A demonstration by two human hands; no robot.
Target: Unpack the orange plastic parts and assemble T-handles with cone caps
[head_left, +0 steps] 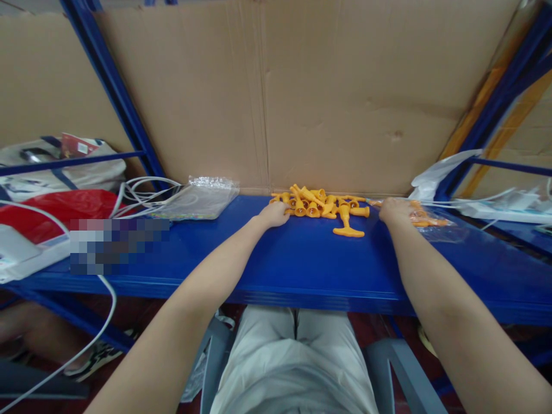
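Blue tabletop [310, 264]; left hand [275, 214] by yellow T-shaped plastic handles [313, 211], right hand [393, 211] by clear plastic bag [446, 233]; finger spread, grip unclear; best nudge gently.

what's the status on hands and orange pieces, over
Left hand at left edge of orange pile, right hand at clear bag of orange pieces; grips unclear. One T-shaped piece in front of pile. Plastic packet off left, apart.
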